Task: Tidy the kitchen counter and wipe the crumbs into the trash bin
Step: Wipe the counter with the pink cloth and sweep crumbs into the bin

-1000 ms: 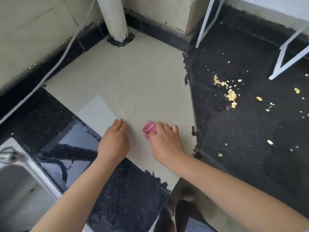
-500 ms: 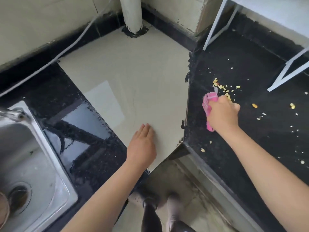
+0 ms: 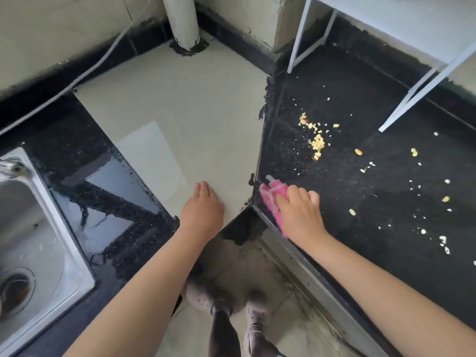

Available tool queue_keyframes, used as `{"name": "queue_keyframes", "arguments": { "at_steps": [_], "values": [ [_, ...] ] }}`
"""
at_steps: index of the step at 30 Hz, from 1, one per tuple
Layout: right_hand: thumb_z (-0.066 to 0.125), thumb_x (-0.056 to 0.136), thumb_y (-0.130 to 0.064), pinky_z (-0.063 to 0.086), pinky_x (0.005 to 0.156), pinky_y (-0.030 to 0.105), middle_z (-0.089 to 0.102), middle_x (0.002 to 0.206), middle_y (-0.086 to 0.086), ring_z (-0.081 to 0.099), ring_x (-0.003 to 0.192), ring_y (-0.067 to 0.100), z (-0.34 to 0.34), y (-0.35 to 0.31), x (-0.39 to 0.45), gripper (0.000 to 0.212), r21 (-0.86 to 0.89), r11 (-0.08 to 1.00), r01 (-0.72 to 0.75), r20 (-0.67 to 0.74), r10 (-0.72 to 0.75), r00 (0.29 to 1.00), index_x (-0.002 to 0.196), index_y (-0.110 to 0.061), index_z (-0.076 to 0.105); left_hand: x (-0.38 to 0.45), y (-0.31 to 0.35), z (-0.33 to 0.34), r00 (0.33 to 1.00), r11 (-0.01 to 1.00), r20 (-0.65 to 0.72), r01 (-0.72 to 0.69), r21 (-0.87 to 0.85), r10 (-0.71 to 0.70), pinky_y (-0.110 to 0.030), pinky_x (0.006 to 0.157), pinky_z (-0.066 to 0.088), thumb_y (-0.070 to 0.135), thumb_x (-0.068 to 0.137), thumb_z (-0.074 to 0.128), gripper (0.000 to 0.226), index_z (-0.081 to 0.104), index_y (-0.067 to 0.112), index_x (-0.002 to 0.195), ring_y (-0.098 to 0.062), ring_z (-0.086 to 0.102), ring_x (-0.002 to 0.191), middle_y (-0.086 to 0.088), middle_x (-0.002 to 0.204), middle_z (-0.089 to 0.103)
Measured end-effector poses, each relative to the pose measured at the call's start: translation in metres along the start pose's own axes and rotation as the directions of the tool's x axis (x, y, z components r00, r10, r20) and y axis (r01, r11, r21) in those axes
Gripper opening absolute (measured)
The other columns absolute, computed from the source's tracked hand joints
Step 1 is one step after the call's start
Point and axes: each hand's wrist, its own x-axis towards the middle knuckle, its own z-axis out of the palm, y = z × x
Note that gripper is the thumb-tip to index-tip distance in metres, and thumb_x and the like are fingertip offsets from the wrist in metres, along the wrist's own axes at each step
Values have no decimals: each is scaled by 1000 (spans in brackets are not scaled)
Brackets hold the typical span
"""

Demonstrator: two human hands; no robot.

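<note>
One pink cloth (image 3: 273, 202), soft, light, bunched under right hand (image 3: 300, 215), fingers curled over it; crumbs (image 3: 318, 143) loose, far right on bench (image 3: 360, 202); left hand (image 3: 202, 210) flat, holding nothing.

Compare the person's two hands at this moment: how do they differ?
The left hand lies flat and holds nothing; the right hand grips a pink cloth. The left rests on the beige counter section, the right on the black counter. Both press down near the front edge.

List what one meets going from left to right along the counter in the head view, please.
Sink → left hand → pink cloth under the right hand → crumb pile → scattered crumbs.
</note>
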Motion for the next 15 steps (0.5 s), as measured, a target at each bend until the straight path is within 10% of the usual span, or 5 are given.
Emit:
{"name": "queue_keyframes", "arguments": {
  "at_steps": [2, 7, 15],
  "values": [
    [57, 88, -17, 38, 88, 39, 55, 103, 9, 53, 97, 28, -10, 25, 13, 24, 14, 995, -100, 12, 100, 995, 111, -11, 59, -2, 0, 1, 1000, 1000, -1, -3, -3, 3, -30, 118, 14, 26, 103, 19, 56, 1, -1, 149, -21, -4, 148, -10, 159, -4],
    [51, 89, -8, 32, 98, 36, 47, 117, 10, 44, 113, 27, -39, 64, 30, 33, -6, 965, -261, 61, 261, 963, 122, -11, 55, 0, 4, -5, 1000, 996, 28, -1, 88, -2, -32, 117, 17, 21, 102, 18, 52, 10, -6, 146, -28, 7, 146, -17, 155, 10],
    [46, 90, -9, 30, 97, 37, 46, 121, 9, 41, 113, 26, -30, -23, 29, 31, 85, 994, 71, -2, -72, 997, 121, -8, 53, 3, 4, -14, 996, 991, 86, -2, 132, -9, -33, 106, 35, 12, 99, 26, 45, 27, -5, 140, -25, 24, 138, -14, 146, 26]
  ]
}}
